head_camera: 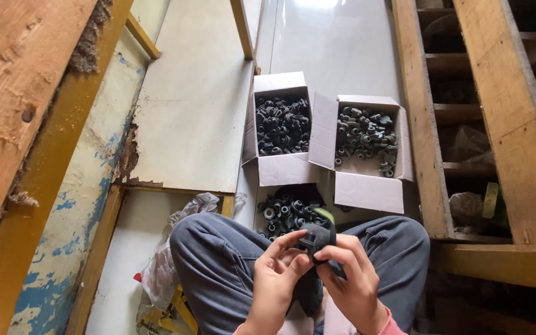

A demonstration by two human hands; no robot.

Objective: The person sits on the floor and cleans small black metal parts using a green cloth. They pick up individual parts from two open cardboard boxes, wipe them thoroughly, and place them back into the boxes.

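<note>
From the head view I see my left hand [275,279] and right hand [355,282] meeting over my lap — fingers of both pinched narrow on a small black part [315,239], just above my knees. Two open cardboard boxes [367,192] of similar parts sit on the floor ahead.

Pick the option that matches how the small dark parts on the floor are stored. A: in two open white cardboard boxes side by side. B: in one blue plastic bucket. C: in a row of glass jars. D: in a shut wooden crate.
A: two open white cardboard boxes, the left box and the right box, sit side by side on the floor, each holding small dark parts.
</note>
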